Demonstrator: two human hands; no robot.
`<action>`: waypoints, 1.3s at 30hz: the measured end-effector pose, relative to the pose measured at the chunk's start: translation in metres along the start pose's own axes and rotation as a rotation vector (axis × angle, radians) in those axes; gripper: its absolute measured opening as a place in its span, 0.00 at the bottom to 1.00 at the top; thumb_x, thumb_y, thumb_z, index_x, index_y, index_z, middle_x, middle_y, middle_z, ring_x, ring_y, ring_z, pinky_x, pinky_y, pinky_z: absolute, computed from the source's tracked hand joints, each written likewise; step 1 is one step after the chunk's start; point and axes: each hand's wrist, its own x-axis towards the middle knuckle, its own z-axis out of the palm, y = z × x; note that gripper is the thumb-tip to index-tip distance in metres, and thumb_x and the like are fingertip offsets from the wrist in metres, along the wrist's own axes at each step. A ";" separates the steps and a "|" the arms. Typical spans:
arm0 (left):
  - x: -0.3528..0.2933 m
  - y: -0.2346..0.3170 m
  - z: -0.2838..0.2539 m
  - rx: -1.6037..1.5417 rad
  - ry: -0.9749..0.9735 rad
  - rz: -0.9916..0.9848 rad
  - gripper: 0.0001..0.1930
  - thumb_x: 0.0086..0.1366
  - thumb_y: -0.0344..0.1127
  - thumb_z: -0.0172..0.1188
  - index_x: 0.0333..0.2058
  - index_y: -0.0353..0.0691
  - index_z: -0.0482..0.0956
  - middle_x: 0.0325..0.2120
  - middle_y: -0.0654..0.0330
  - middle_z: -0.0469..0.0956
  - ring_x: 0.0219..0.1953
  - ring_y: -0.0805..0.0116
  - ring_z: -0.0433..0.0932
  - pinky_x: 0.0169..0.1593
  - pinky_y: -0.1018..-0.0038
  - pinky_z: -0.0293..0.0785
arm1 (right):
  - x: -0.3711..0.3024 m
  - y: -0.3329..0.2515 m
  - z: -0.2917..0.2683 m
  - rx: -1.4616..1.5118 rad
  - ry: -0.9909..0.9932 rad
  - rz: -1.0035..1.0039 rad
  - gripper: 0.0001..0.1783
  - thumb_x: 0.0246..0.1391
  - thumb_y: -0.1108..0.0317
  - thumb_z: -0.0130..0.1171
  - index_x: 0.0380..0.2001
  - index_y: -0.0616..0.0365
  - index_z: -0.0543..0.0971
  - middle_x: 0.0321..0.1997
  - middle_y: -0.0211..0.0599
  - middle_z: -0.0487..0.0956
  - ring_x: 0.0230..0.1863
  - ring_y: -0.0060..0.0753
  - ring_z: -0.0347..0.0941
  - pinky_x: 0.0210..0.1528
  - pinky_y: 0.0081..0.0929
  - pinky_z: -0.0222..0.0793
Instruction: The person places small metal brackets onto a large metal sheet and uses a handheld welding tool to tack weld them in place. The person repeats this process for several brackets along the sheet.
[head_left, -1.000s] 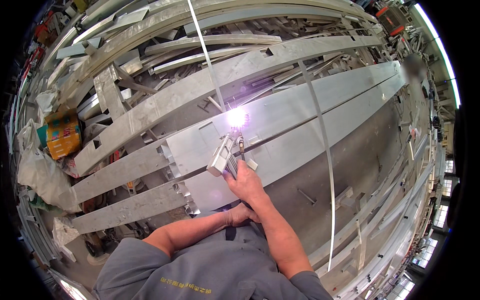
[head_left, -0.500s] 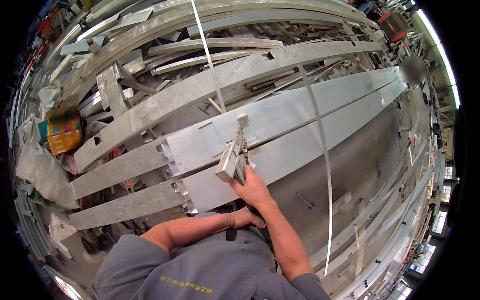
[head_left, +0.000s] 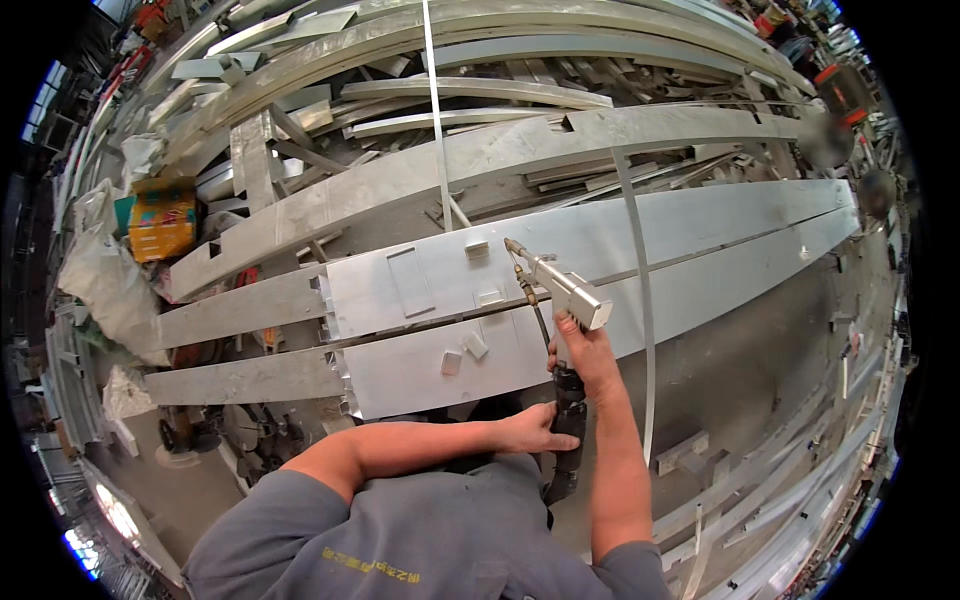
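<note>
Here I count one silver welding torch (head_left: pixel 572 296), nozzle (head_left: pixel 513 244) over the far metal panel (head_left: pixel 700 215); contact I can't tell. Right hand (head_left: pixel 588 353) closed round it, left hand (head_left: pixel 530 430) curled round its black sleeve (head_left: pixel 570 398). Two small plates (head_left: pixel 452 363) sit on the near metal panel (head_left: pixel 415 390). Narrow gap divides both panels; grey floor (head_left: pixel 745 340) runs along the near one's outer edge.

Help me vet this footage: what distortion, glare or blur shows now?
Head view: fisheye curvature bows the long beam; head view: a white patch at lower left, blown out; head view: two round patches at upper right, blurred, while the torch looks sharp.
</note>
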 end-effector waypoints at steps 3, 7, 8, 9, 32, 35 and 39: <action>0.023 0.008 0.006 -0.039 0.070 -0.068 0.23 0.70 0.38 0.65 0.56 0.35 0.65 0.47 0.62 0.77 0.50 0.73 0.74 0.56 0.69 0.74 | 0.022 -0.004 -0.025 0.078 -0.083 0.095 0.28 0.61 0.42 0.62 0.43 0.60 0.74 0.24 0.34 0.76 0.20 0.26 0.75 0.23 0.30 0.77; 0.040 0.015 0.015 -0.050 0.152 -0.085 0.21 0.70 0.36 0.64 0.55 0.35 0.66 0.47 0.62 0.77 0.50 0.73 0.75 0.56 0.69 0.74 | 0.041 0.001 -0.047 0.146 -0.165 0.151 0.28 0.62 0.42 0.62 0.41 0.59 0.74 0.24 0.34 0.76 0.20 0.27 0.75 0.24 0.33 0.79; 0.044 0.019 0.017 -0.030 0.161 -0.097 0.21 0.70 0.35 0.64 0.54 0.35 0.67 0.47 0.62 0.77 0.50 0.73 0.75 0.56 0.69 0.74 | 0.045 0.002 -0.051 0.148 -0.191 0.152 0.28 0.62 0.41 0.62 0.41 0.60 0.74 0.23 0.34 0.76 0.20 0.27 0.75 0.23 0.32 0.78; 0.048 0.016 0.018 -0.054 0.181 -0.092 0.20 0.70 0.34 0.64 0.54 0.35 0.67 0.47 0.62 0.77 0.50 0.73 0.75 0.56 0.69 0.74 | 0.048 0.004 -0.053 0.152 -0.216 0.152 0.29 0.61 0.41 0.62 0.41 0.60 0.74 0.23 0.34 0.76 0.20 0.27 0.75 0.23 0.31 0.77; 0.079 0.023 0.028 -0.213 0.319 -0.140 0.21 0.69 0.36 0.65 0.55 0.35 0.69 0.47 0.61 0.77 0.48 0.72 0.77 0.53 0.69 0.77 | 0.079 -0.010 -0.071 0.075 -0.360 0.230 0.32 0.62 0.39 0.61 0.49 0.60 0.72 0.26 0.34 0.76 0.21 0.26 0.75 0.22 0.30 0.78; 0.079 0.025 0.029 -0.196 0.328 -0.148 0.22 0.69 0.36 0.66 0.56 0.34 0.69 0.48 0.61 0.78 0.49 0.72 0.77 0.54 0.69 0.76 | 0.080 -0.007 -0.073 0.080 -0.365 0.227 0.32 0.62 0.39 0.60 0.49 0.60 0.72 0.27 0.34 0.76 0.21 0.25 0.75 0.22 0.31 0.77; 0.080 0.025 0.032 -0.202 0.335 -0.147 0.25 0.69 0.36 0.66 0.58 0.33 0.68 0.48 0.61 0.78 0.50 0.73 0.76 0.55 0.70 0.76 | 0.082 0.000 -0.076 0.074 -0.376 0.207 0.33 0.62 0.39 0.60 0.50 0.61 0.72 0.27 0.35 0.76 0.21 0.26 0.75 0.22 0.31 0.78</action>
